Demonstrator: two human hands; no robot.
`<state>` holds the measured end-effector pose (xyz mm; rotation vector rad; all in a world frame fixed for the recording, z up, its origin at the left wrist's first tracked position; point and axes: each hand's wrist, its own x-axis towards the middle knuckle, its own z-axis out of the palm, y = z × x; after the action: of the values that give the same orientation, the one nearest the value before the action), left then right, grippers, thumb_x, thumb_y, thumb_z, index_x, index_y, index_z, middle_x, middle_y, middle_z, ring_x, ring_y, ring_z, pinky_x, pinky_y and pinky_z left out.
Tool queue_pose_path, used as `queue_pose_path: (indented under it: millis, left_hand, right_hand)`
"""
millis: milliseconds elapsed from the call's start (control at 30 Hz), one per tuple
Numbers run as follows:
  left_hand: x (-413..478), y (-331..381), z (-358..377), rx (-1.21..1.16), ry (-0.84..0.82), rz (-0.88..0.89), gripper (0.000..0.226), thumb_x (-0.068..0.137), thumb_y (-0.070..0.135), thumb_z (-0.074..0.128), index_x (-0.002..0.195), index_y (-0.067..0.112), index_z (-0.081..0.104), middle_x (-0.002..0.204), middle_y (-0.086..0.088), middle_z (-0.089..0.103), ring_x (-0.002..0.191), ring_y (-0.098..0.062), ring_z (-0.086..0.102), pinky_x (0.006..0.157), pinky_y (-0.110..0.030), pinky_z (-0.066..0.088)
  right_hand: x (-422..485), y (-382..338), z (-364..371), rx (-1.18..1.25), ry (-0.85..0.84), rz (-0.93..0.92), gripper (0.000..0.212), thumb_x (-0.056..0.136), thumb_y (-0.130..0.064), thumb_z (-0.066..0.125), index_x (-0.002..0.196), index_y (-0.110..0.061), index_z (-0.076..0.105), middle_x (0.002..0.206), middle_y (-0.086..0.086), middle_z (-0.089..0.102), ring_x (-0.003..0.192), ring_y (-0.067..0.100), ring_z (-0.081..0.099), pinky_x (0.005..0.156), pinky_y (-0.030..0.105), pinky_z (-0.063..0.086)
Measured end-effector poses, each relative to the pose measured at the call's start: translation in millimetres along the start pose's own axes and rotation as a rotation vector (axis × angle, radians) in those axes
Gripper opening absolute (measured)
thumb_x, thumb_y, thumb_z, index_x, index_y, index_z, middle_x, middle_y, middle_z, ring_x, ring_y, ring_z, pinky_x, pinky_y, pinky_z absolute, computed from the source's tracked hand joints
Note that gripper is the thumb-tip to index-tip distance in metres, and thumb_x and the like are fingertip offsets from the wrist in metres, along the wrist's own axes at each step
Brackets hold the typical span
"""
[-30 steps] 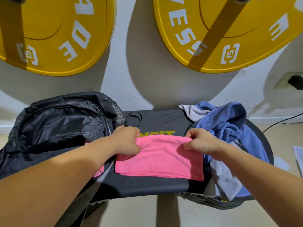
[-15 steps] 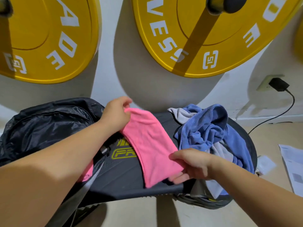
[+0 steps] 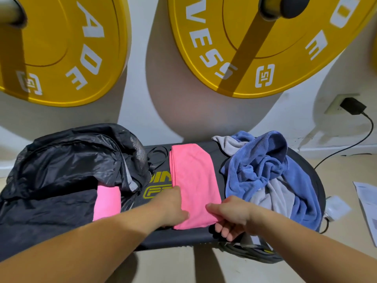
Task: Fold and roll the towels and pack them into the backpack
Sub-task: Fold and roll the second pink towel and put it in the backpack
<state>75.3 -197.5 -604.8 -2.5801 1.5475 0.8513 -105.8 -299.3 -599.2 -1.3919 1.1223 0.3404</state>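
Observation:
A pink towel, folded into a long strip, lies lengthwise on the black bench, running away from me. My left hand rests on its near left corner. My right hand pinches the near right corner, thumb on top and fingers curled under. To the left lies the open black backpack, with another pink towel showing in its opening. A crumpled blue towel and a grey towel are heaped on the bench's right end.
Two yellow weight plates hang on the white wall behind the bench. A black plug and cable are at the right wall. Papers lie on the beige floor to the right.
The pink towel was lifted off the bench, turned a quarter turn and laid down lengthwise. Both hands have come to its near end.

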Motion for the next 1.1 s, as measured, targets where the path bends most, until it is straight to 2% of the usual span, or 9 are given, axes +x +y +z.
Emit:
queue_pose_path:
  millis: [133, 233, 367, 433, 533, 667, 800, 933, 1100]
  left_hand:
    - [-15, -7, 11, -0.175, 0.042, 0.043, 0.021, 0.089, 0.023, 0.067, 0.103, 0.019, 0.052, 0.096, 0.004, 0.052, 0.088, -0.019, 0.049, 0.069, -0.026, 0.033]
    - [-26, -24, 7, -0.139, 0.045, 0.073, 0.020, 0.086, 0.023, 0.069, 0.092, 0.022, 0.050, 0.089, 0.006, 0.053, 0.086, -0.019, 0.051, 0.068, -0.027, 0.035]
    - [-46, -41, 6, 0.156, 0.185, 0.283, 0.023, 0.087, 0.037, 0.062, 0.086, 0.026, 0.042, 0.096, 0.005, 0.052, 0.091, -0.024, 0.055, 0.076, -0.036, 0.048]
    - [-53, -37, 6, 0.201, 0.241, 0.494, 0.018, 0.090, 0.041, 0.057, 0.091, 0.025, 0.049, 0.099, 0.004, 0.051, 0.097, -0.021, 0.054, 0.079, -0.035, 0.047]
    - [-54, -28, 17, 0.322, 0.175, 0.662, 0.027, 0.091, 0.047, 0.053, 0.101, 0.021, 0.056, 0.105, 0.001, 0.052, 0.103, -0.022, 0.051, 0.084, -0.038, 0.048]
    - [-46, -27, 28, 0.336, 0.141, 0.599, 0.024, 0.096, 0.039, 0.051, 0.105, 0.018, 0.058, 0.108, -0.002, 0.051, 0.107, -0.025, 0.050, 0.085, -0.046, 0.050]
    - [-43, -31, 32, 0.203, 0.194, 0.588, 0.014, 0.096, 0.028, 0.046, 0.100, 0.019, 0.055, 0.104, -0.001, 0.052, 0.101, -0.024, 0.050, 0.083, -0.044, 0.049]
    - [-42, -34, 29, -0.146, 0.176, 0.384, 0.006, 0.091, 0.032, 0.051, 0.089, 0.027, 0.047, 0.089, 0.003, 0.058, 0.084, -0.023, 0.054, 0.077, -0.043, 0.050]
    - [-47, -37, 25, -0.421, 0.117, 0.197, 0.008, 0.092, 0.018, 0.063, 0.085, 0.020, 0.058, 0.071, 0.006, 0.058, 0.063, -0.010, 0.050, 0.065, -0.029, 0.045]
  right_hand:
    - [-14, -4, 4, -0.121, -0.029, -0.026, 0.043, 0.101, -0.043, 0.056, 0.079, -0.006, 0.054, 0.048, 0.003, 0.060, 0.035, 0.016, 0.050, 0.042, 0.025, 0.047]
    - [-25, -7, 6, -0.286, -0.029, -0.028, 0.053, 0.095, -0.058, 0.058, 0.078, -0.007, 0.057, 0.051, 0.007, 0.064, 0.040, 0.020, 0.057, 0.047, 0.028, 0.050]
    - [-25, -3, 3, -0.890, 0.360, -0.312, 0.053, 0.091, -0.063, 0.054, 0.062, -0.018, 0.053, 0.063, -0.005, 0.057, 0.067, 0.023, 0.058, 0.064, 0.032, 0.049]
    - [-22, 1, 2, -0.931, 0.473, -0.539, 0.045, 0.090, -0.059, 0.051, 0.065, -0.022, 0.044, 0.069, -0.006, 0.054, 0.073, 0.020, 0.054, 0.064, 0.031, 0.044]
    - [-16, 8, 8, -0.983, 0.360, -0.760, 0.042, 0.084, -0.065, 0.048, 0.078, -0.024, 0.048, 0.081, -0.009, 0.051, 0.080, 0.019, 0.053, 0.069, 0.034, 0.045]
    - [-11, 19, 23, -1.109, 0.294, -0.803, 0.048, 0.078, -0.067, 0.067, 0.096, -0.024, 0.053, 0.097, -0.011, 0.042, 0.093, 0.013, 0.044, 0.067, 0.031, 0.033]
    - [-3, 32, 25, -1.120, 0.350, -0.916, 0.040, 0.074, -0.046, 0.078, 0.094, -0.024, 0.052, 0.100, -0.005, 0.049, 0.084, 0.010, 0.034, 0.061, 0.031, 0.030]
    - [-3, 31, 19, -1.041, 0.369, -0.925, 0.016, 0.094, -0.035, 0.051, 0.102, -0.022, 0.056, 0.097, -0.006, 0.054, 0.087, 0.018, 0.053, 0.064, 0.032, 0.036]
    - [-11, 22, 19, -0.497, 0.274, -0.651, 0.007, 0.089, -0.023, 0.066, 0.093, -0.021, 0.061, 0.077, -0.011, 0.062, 0.068, 0.007, 0.056, 0.067, 0.019, 0.047]
